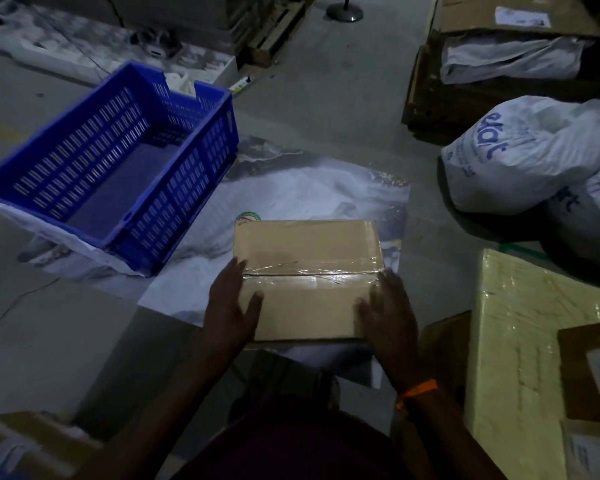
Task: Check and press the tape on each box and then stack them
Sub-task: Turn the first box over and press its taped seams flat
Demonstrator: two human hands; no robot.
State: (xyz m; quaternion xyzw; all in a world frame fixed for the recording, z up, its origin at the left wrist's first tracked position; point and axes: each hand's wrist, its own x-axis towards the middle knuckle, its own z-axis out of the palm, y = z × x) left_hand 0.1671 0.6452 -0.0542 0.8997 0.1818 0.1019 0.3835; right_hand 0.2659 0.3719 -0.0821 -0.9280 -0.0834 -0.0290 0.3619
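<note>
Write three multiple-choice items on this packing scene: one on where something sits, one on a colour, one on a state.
1. Where does the crate stand relative to the box?
A. To its left and farther away
B. On top of it
C. To its right

2. What colour is the wristband?
A. Green
B. Orange
C. White

3. What state is the box's top seam in?
A. Flaps standing open
B. Taped shut
C. Tied with string

Answers:
1 A: the crate stands on the floor up and left of the box.
2 B: an orange band circles the right wrist.
3 B: clear tape runs along the seam between the left hand and the right hand.
</note>
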